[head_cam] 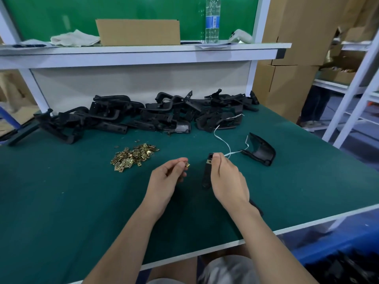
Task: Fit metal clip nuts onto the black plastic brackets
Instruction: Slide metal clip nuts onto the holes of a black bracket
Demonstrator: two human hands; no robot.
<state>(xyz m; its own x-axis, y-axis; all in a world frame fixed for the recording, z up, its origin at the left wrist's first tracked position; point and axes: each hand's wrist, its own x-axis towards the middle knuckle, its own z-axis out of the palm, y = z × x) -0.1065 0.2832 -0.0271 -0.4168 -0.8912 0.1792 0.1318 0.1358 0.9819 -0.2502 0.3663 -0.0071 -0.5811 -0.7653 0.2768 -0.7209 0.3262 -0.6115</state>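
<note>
Right of the clip pile, our left grip pinches a clip, right grip clasps a bracket; what the box holds is hidden.

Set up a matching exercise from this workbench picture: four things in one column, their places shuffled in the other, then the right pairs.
Things
1. heap of clip nuts
2. single clip nut
3. black bracket
4. water bottle

Places
A. standing on the shelf above the bench
B. pinched in the left hand
C. lying on the green mat, left of both hands
D. gripped in the right hand

Pairs: 1-C, 2-B, 3-D, 4-A
</note>
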